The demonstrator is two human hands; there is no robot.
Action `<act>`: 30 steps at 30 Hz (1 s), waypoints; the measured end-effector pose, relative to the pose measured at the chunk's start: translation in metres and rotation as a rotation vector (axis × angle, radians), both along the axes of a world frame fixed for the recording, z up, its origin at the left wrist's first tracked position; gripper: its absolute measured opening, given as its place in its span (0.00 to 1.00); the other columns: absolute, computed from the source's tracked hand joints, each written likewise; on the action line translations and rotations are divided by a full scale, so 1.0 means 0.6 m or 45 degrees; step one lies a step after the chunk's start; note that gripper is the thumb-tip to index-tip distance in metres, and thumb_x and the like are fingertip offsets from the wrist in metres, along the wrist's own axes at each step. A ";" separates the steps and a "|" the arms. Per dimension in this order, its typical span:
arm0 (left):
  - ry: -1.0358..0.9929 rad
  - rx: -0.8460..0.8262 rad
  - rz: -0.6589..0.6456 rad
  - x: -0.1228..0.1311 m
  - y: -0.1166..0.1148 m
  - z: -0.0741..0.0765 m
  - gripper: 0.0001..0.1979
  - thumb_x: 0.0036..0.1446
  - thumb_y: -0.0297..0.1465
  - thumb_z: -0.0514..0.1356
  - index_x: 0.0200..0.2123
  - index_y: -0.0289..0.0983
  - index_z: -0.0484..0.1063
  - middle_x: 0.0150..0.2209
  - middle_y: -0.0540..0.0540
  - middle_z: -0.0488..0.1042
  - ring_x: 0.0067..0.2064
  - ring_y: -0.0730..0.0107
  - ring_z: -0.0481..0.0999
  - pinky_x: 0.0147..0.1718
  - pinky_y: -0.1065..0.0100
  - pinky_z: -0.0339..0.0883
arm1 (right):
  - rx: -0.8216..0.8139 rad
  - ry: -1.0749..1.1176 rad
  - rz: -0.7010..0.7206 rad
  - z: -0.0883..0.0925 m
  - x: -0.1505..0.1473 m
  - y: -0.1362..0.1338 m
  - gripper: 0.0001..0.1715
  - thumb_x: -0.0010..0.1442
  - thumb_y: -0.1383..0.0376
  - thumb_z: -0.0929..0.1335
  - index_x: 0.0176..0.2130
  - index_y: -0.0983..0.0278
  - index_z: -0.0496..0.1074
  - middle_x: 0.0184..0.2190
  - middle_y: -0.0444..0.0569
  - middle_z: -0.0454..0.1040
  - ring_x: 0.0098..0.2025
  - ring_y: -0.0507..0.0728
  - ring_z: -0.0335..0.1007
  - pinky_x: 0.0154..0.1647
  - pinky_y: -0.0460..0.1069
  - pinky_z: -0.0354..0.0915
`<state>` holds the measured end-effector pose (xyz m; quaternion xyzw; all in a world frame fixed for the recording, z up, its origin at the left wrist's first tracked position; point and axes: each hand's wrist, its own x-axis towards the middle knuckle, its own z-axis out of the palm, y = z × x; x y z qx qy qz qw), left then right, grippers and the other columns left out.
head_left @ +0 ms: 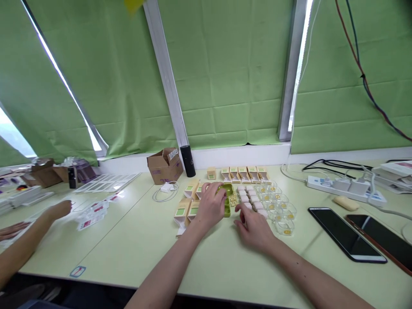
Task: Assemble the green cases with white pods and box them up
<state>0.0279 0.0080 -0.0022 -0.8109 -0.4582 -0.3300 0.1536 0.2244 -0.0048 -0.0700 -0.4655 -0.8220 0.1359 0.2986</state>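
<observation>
My left hand curves over the left side of a small olive-green case, its fingers closed on the edge. The case lies open, with part of it hidden under the fingers. My right hand rests low over the table, thumb and index finger apart, with nothing visible between them. Just beyond it stand two rows of small whitish-pink blocks. Between case and blocks lie small pale yellow pieces with cut-out patterns. Clear plastic cups with yellow contents sit to the right of the blocks.
Open kraft boxes with green labels stand left of my hand; more boxes line the back. Behind are a carton and black cylinder. Phones and a power strip lie right. A co-worker's arm reaches in left.
</observation>
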 end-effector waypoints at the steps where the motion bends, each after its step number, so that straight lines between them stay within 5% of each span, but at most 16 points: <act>1: -0.007 -0.001 -0.014 0.000 0.001 -0.007 0.09 0.63 0.22 0.56 0.41 0.40 0.72 0.55 0.38 0.77 0.59 0.55 0.74 0.62 0.48 0.58 | 0.031 0.096 -0.015 0.000 0.002 0.002 0.16 0.66 0.64 0.65 0.53 0.59 0.63 0.39 0.48 0.77 0.34 0.58 0.74 0.33 0.50 0.60; 9: -0.008 0.005 -0.133 -0.004 -0.024 -0.027 0.14 0.59 0.22 0.57 0.47 0.41 0.68 0.53 0.40 0.79 0.59 0.54 0.76 0.66 0.45 0.54 | 0.253 0.611 0.043 0.008 0.016 0.016 0.28 0.69 0.61 0.65 0.65 0.57 0.55 0.65 0.60 0.62 0.49 0.60 0.75 0.43 0.56 0.77; 14: -0.034 -0.012 -0.213 0.009 -0.034 -0.025 0.16 0.58 0.25 0.59 0.50 0.41 0.68 0.49 0.41 0.80 0.56 0.53 0.77 0.67 0.44 0.53 | 0.413 0.534 0.119 0.013 0.019 0.013 0.27 0.70 0.63 0.66 0.65 0.57 0.57 0.64 0.59 0.66 0.62 0.66 0.68 0.63 0.66 0.69; 30: -0.447 0.257 -0.472 0.023 -0.030 -0.041 0.21 0.62 0.27 0.63 0.58 0.40 0.65 0.51 0.40 0.79 0.53 0.54 0.78 0.61 0.46 0.60 | 0.458 0.676 0.129 -0.004 0.011 0.007 0.26 0.71 0.63 0.66 0.64 0.55 0.54 0.60 0.60 0.67 0.66 0.68 0.65 0.64 0.68 0.69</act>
